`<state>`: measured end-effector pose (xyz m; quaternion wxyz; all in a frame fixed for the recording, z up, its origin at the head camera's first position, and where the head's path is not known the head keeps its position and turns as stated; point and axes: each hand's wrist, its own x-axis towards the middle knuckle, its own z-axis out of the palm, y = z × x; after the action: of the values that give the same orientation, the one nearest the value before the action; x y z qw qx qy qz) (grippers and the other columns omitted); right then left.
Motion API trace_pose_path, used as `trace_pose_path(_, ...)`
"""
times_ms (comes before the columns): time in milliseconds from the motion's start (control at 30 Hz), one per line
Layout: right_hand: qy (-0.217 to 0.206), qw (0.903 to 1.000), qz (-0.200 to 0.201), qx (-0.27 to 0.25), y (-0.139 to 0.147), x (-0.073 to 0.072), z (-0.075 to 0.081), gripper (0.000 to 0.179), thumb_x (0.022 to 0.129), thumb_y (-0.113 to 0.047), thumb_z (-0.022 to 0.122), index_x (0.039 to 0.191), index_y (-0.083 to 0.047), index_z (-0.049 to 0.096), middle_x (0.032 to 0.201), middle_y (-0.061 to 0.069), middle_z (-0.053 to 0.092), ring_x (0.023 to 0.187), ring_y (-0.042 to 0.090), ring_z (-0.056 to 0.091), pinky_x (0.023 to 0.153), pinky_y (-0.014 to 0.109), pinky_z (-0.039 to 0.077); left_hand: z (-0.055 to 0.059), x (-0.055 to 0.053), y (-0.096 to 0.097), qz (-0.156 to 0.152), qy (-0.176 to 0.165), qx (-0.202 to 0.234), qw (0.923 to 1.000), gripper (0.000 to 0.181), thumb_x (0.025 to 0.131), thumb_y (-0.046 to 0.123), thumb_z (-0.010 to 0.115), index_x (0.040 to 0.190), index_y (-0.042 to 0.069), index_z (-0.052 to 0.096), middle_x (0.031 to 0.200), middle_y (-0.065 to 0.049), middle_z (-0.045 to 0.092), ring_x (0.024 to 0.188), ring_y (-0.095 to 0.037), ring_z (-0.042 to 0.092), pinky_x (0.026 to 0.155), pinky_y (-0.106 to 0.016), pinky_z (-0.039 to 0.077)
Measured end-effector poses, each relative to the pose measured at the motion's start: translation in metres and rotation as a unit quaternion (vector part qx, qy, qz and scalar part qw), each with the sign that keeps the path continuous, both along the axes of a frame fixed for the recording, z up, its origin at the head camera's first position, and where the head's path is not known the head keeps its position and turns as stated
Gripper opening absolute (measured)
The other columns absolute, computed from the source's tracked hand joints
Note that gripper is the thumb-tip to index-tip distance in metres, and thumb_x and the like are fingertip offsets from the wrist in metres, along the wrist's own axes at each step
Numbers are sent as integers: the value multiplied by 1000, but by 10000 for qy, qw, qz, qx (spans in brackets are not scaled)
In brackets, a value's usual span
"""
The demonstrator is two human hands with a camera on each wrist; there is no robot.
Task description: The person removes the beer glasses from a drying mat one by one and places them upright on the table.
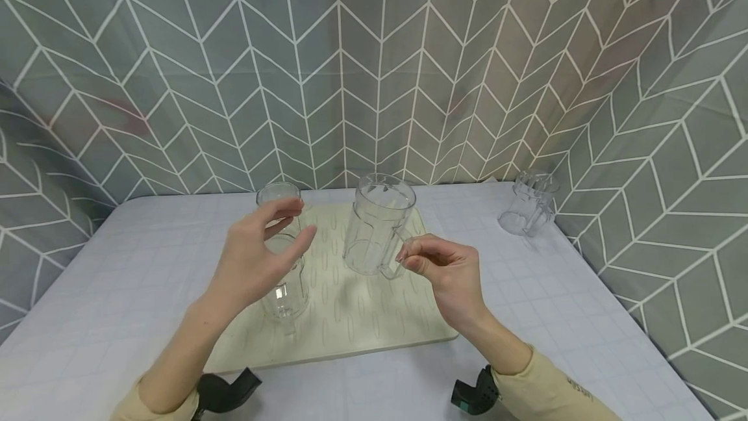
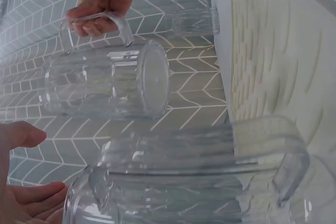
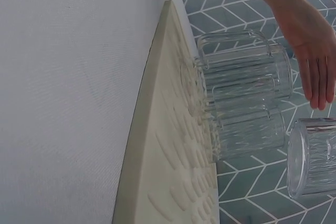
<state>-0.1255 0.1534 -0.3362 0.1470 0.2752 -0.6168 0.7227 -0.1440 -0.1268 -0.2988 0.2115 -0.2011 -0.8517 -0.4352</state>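
Note:
Pinched by its handle in my right hand (image 1: 442, 271), a clear mug (image 1: 378, 219) hangs above the cream ridged mat (image 1: 350, 327). The left wrist view shows this mug (image 2: 105, 85) from its base side, apart from the mat. My left hand (image 1: 252, 255) hovers over the mat's left part with fingers loosely bent and thumb apart, holding nothing. Below and behind it, two more clear mugs stand upright on the mat, a front mug (image 1: 285, 297) and a rear mug (image 1: 277, 192). My left hand (image 3: 314, 43) partly hides them in the head view.
Another clear mug (image 1: 528, 203) stands at the table's back right, near the patterned curtain (image 1: 380, 70). A white cloth (image 1: 362, 385) covers the table around the mat. Dark wrist cameras are strapped at both sleeves.

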Motion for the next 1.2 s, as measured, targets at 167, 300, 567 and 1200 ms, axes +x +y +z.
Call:
trace_pose_path(167, -81, 10000, -12, -40, 0, 0, 0, 10, 83, -6, 77, 88, 1, 72, 85, -3, 72, 85, 14, 68, 76, 24, 59, 4, -2, -13, 107, -149, 225, 9996, 36, 95, 20, 68, 127, 5, 62, 122, -8, 67, 117, -21, 64, 94, -11, 49)
trace_pose_path(300, 35, 10000, -28, -68, -1, 0, -1, 7, 83, -9, 77, 88, -5, 75, 85, 0, 71, 83, 14, 68, 76, 25, 60, 7, -4, -25, 348, -281, 279, 9986, 38, 99, 26, 63, 130, 5, 61, 124, -9, 67, 116, -10, 62, 94, -8, 48)
trace_pose_path(567, 253, 9995, -193, 54, 0, -1, -3, 13, 84, -10, 76, 89, 3, 73, 84, 2, 71, 81, 13, 68, 74, 24, 60, 2, -18, -49, 987, -402, 371, 9936, 42, 102, 33, 55, 131, 4, 62, 126, -11, 68, 107, 16, 53, 87, 1, 44)
trace_pose_path(1200, 127, 9979, -553, 319, 3, -6, -6, 22, 82, -10, 77, 87, 11, 70, 82, 8, 72, 79, 12, 70, 74, 26, 62, -42, -55, -100, 1679, -1555, -487, 9722, 52, 104, 28, 46, 135, -12, 52, 129, -35, 58, 121, -51, 55, 93, -61, 50)
